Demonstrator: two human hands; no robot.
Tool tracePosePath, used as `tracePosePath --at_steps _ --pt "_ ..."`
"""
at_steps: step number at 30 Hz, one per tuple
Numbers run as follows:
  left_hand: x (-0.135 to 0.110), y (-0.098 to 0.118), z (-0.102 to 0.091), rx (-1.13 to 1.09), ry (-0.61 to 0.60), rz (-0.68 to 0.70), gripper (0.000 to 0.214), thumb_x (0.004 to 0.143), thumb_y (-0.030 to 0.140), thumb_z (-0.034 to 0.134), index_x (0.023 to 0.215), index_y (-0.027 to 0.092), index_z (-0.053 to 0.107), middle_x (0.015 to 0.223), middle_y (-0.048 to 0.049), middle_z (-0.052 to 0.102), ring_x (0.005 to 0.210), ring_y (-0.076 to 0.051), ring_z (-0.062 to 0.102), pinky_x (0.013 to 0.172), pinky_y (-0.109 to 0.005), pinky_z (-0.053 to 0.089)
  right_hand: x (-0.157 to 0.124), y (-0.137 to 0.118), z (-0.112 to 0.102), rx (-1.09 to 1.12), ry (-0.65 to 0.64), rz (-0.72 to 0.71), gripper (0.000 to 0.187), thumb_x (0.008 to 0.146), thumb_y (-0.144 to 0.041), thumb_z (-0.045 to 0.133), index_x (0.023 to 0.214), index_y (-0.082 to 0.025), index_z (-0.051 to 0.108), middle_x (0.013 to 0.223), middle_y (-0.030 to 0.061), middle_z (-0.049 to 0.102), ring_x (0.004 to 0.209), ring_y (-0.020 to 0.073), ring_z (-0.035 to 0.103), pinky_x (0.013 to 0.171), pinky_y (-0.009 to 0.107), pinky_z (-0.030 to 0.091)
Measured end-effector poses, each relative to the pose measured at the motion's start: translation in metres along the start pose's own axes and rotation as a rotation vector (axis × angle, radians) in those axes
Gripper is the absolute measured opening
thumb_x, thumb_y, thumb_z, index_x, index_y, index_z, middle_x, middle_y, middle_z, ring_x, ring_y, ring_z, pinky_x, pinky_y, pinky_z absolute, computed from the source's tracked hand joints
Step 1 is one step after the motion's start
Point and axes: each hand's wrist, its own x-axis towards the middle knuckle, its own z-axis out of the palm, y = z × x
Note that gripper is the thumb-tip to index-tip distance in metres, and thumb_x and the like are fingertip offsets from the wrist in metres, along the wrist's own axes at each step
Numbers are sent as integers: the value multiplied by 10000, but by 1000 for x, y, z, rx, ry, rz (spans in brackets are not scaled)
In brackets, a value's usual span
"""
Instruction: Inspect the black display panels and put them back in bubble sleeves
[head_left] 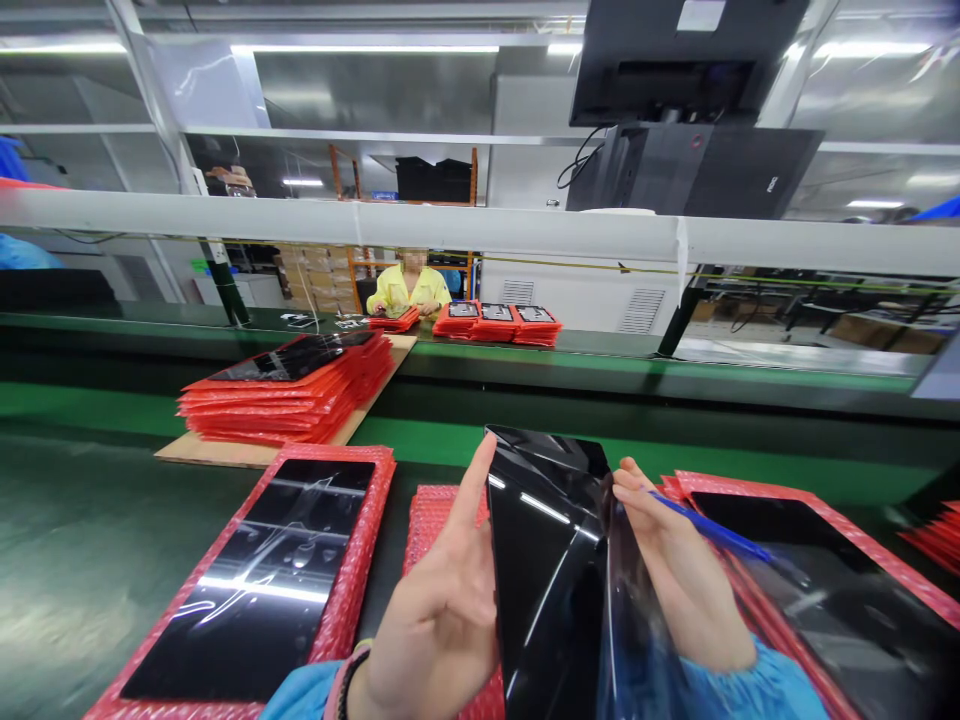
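A glossy black screen panel (pixel 551 540) stands tilted in front of me. My left hand (pixel 442 600) grips its left edge, index finger stretched up to the top corner. At the panel's right side, my right hand (pixel 675 570) pinches a clear film (pixel 634 600) that curls away from the glass. A slim blue pen-like stick (pixel 712 530) also lies across the right hand's fingers; its exact kind is unclear. Under the panel, red bubble wrap (pixel 435 515) is partly hidden. The panel's lower end runs out of view.
To the left, a black panel (pixel 262 580) lies on red bubble bags (pixel 349 590); another panel (pixel 847 590) lies at right. A stack of red bags (pixel 285 405) rests on a board (pixel 217 452). Across the bench, a person in yellow (pixel 409 288) sits near more stacks (pixel 499 325).
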Motion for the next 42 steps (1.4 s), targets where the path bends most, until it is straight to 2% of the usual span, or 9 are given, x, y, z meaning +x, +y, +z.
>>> tracePosePath --at_steps 5,9,12,17,23,28,30,36,42 --pt "0 -5 1 -1 -70 33 941 491 51 458 1390 320 393 1148 32 663 1226 -188 481 1112 -398 209 2 1 3 -2 13 -22 440 589 33 692 965 -193 649 900 -45 662 715 58 674 599 76 577" --pt "-1 -2 -1 72 -38 -3 972 476 40 486 1380 383 385 1241 77 611 1319 -173 371 1135 -375 142 -3 -2 6 -13 29 -5 426 615 21 682 971 -212 654 886 -37 672 707 72 679 555 92 583" --pt "-2 -1 -4 192 -34 -20 1020 469 34 526 1388 435 334 1353 112 515 1378 -166 261 1146 -353 50 -6 -2 6 -48 53 -18 411 621 4 692 963 -222 665 979 -31 673 796 73 678 564 67 574" --pt "-2 -7 -10 377 -160 102 1066 544 131 659 1457 373 164 1518 28 286 1420 -260 140 1139 -471 -7 -4 0 6 -72 37 -37 423 583 18 708 937 -212 673 1069 -29 647 869 70 657 617 54 571" --pt "-4 -8 -8 421 -223 97 1008 659 149 678 1443 428 111 1547 82 195 1431 -185 34 1122 -405 -126 0 2 2 -49 -5 -31 460 551 24 719 950 -197 659 952 -28 667 778 66 668 614 65 573" --pt "-5 -4 -4 512 -137 99 925 657 170 680 1420 435 230 1522 161 214 1402 -104 -135 1052 -298 -244 1 4 1 -24 -51 8 527 532 -3 738 1006 -208 630 830 -36 668 673 67 666 616 87 571" --pt "-6 -5 -4 480 -122 88 922 651 171 683 1415 442 242 1520 155 235 1408 -107 -110 1061 -292 -228 1 5 1 -16 -77 36 528 531 -5 740 997 -224 621 818 -44 668 645 72 665 606 107 575" --pt "-6 -10 0 338 -183 55 922 696 181 654 1436 438 169 1501 33 341 1418 -241 140 1143 -466 37 1 7 -2 -92 -95 -7 415 570 -56 734 930 -237 633 850 -39 673 697 112 689 597 152 587" --pt "-1 -9 1 303 -266 111 873 736 166 625 1438 422 175 1499 5 347 1407 -254 196 1140 -484 74 5 10 -5 -122 -115 -25 399 574 -90 750 928 -238 642 823 -37 679 735 133 697 639 170 589"
